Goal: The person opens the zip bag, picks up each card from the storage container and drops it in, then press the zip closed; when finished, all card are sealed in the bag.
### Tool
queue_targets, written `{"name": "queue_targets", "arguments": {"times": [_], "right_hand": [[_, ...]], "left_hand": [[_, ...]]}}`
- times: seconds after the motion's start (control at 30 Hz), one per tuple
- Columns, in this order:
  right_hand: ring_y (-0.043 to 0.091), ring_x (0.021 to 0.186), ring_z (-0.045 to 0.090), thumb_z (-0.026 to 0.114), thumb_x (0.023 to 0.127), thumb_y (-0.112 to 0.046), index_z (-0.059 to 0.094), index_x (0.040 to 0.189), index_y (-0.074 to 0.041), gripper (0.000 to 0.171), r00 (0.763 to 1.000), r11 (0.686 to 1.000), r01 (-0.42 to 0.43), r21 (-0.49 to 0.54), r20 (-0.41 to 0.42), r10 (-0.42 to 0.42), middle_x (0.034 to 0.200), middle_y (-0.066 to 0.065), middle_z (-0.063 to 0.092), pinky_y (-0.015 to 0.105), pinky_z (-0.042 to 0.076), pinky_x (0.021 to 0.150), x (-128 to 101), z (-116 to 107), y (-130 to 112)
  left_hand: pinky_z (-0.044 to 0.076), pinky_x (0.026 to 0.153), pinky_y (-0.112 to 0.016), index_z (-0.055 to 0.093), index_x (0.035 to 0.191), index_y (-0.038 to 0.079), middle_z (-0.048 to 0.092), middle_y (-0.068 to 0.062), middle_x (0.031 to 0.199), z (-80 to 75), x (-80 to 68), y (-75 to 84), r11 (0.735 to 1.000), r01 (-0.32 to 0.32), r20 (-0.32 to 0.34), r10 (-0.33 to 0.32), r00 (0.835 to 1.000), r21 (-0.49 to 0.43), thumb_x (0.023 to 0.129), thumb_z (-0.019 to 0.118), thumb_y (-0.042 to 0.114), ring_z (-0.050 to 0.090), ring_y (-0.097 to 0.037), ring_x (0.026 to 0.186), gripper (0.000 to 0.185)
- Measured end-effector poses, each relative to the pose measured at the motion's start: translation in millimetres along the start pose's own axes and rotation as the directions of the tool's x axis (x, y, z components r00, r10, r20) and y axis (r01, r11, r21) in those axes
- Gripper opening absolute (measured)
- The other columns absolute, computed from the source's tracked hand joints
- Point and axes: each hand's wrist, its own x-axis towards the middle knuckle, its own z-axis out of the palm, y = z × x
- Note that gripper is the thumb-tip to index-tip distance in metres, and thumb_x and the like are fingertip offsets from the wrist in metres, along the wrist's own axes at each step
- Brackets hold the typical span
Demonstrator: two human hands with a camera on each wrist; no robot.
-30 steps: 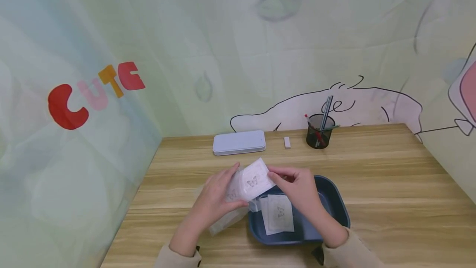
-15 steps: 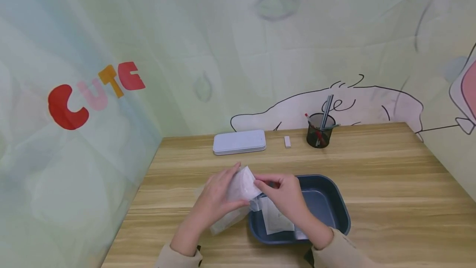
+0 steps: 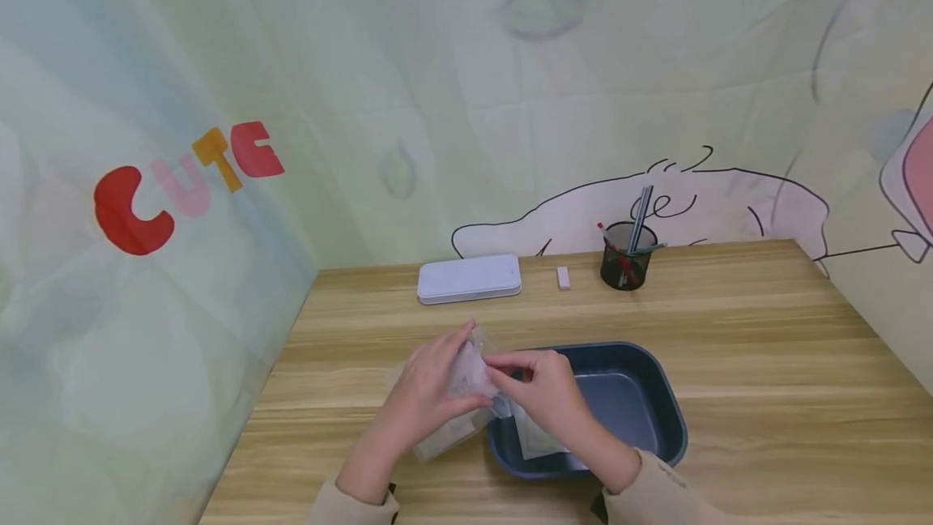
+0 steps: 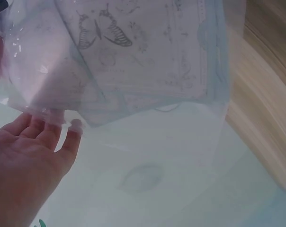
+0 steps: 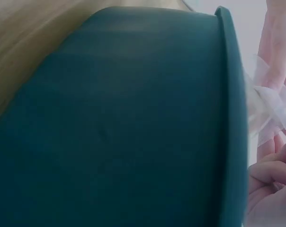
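My left hand holds a clear plastic bag upright over the table, just left of the dark blue tray. My right hand pinches a white packet at the bag's mouth, most of it hidden between the hands. In the left wrist view the bag shows butterfly-printed packets inside, with my left fingers behind the film. Another white packet lies in the tray under my right wrist. The right wrist view shows the tray wall and crinkled plastic by my fingers.
A pale blue flat case, a small white eraser and a black mesh pen holder stand along the table's back edge. The wooden table meets walls on the left, back and right.
My right hand has moved left and down, carrying the butterfly packet from above the tray into the bag's mouth. The packet is now mostly hidden; the left hand has stayed put.
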Motion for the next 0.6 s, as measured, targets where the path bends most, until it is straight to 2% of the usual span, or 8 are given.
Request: {"name": "queue_targets", "arguments": {"times": [0.23,0.37,0.47,0.6], "right_hand": [[0.011,0.045,0.038,0.077,0.083,-0.030,0.078,0.098,-0.021,0.018,0.999,1.000,-0.014,-0.012,-0.039,0.014,0.076,-0.017,0.068,0.024,0.031,0.040,1.4,-16.8,-3.8],[0.013,0.050,0.043,0.076,0.083,-0.030,0.077,0.096,-0.022,0.015,0.998,0.993,-0.055,-0.106,-0.014,0.054,0.076,-0.015,0.066,0.025,0.035,0.045,4.9,-36.0,3.7],[0.012,0.055,0.045,0.077,0.082,-0.029,0.076,0.093,-0.023,0.012,0.994,0.961,-0.076,-0.268,0.055,0.094,0.074,-0.015,0.061,0.025,0.037,0.047,3.9,-48.3,14.3],[0.010,0.057,0.047,0.080,0.079,-0.026,0.075,0.091,-0.021,0.014,0.965,0.879,-0.083,-0.470,0.182,0.189,0.071,-0.014,0.057,0.027,0.040,0.049,-3.7,-59.4,25.1]], "left_hand": [[0.038,0.100,-0.051,0.039,0.146,0.007,0.055,-0.012,0.133,-0.7,-2.1,-1.7,1.000,0.009,-0.007,-0.009,1.000,0.007,0.069,0.085,0.040,0.052,-0.028,0.118,0.096],[0.038,0.101,-0.050,0.039,0.146,0.007,0.056,-0.012,0.132,-1.9,-4.3,-4.8,1.000,0.028,-0.014,-0.027,1.000,0.015,0.067,0.086,0.041,0.053,-0.028,0.118,0.097],[0.038,0.101,-0.050,0.039,0.146,0.006,0.057,-0.012,0.131,-3.1,-5.4,-6.6,0.999,0.032,-0.022,-0.031,0.999,0.020,0.067,0.086,0.042,0.053,-0.028,0.118,0.098],[0.038,0.100,-0.051,0.039,0.146,0.006,0.057,-0.011,0.130,-4.0,-6.0,-8.2,0.999,0.030,-0.023,-0.029,0.999,0.024,0.067,0.085,0.043,0.053,-0.029,0.118,0.099]]}}
